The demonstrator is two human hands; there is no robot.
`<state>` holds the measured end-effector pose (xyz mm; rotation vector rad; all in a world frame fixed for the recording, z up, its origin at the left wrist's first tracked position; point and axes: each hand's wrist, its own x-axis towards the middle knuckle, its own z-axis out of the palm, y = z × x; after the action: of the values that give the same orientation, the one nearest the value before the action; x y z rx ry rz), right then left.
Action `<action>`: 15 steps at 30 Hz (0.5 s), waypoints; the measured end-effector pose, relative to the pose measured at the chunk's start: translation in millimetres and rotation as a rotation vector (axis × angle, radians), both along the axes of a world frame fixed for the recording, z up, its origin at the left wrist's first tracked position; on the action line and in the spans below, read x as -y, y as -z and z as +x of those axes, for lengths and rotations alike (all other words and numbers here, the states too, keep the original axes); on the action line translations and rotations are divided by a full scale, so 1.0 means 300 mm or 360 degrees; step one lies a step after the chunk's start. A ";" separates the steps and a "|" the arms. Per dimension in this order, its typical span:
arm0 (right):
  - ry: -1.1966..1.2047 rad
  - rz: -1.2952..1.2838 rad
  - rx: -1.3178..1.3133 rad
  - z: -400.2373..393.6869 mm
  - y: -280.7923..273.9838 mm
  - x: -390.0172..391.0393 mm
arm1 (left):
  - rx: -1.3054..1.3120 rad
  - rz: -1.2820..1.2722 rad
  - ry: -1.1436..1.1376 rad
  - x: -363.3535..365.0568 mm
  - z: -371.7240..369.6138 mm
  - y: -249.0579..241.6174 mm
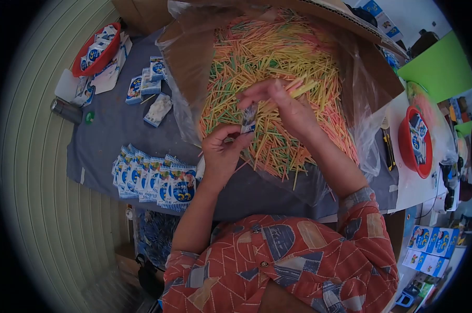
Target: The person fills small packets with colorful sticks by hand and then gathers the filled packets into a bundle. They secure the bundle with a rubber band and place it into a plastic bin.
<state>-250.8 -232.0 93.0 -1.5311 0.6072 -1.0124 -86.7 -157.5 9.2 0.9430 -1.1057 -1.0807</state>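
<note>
The left hand (221, 154) pinches a small packet (248, 125) over the near part of the pile of colored sticks (270, 68), in the box by the desk's (103, 122) far edge. The right hand (294, 110) grips several sticks (302, 88) beside it. Overlapping filled packets (155, 180) lie toward the desk's near left corner.

Dim, cool, diffuse light with faint soft shadows is noted, brighter areas being seen at upper right. Strong fisheye curvature and black corners are recorded; fine detail is softened, and glare on clear plastic (369, 151) is slight.
</note>
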 end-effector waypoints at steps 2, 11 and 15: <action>-0.0049 0.0072 0.0242 -0.011 -0.011 0.008 | 0.0030 -0.0028 -0.0012 0.003 0.008 0.005; -0.0125 -0.0046 -0.0357 -0.032 -0.066 0.038 | 0.0201 -0.0330 -0.0087 0.020 0.002 -0.020; -0.0129 -0.0275 -0.0515 -0.010 -0.023 0.062 | 0.0322 -0.0346 -0.0075 0.042 -0.012 -0.019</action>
<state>-253.7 -250.6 99.8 -1.8771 0.6884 -0.7762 -90.3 -170.1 15.0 0.9131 -1.3311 -0.8203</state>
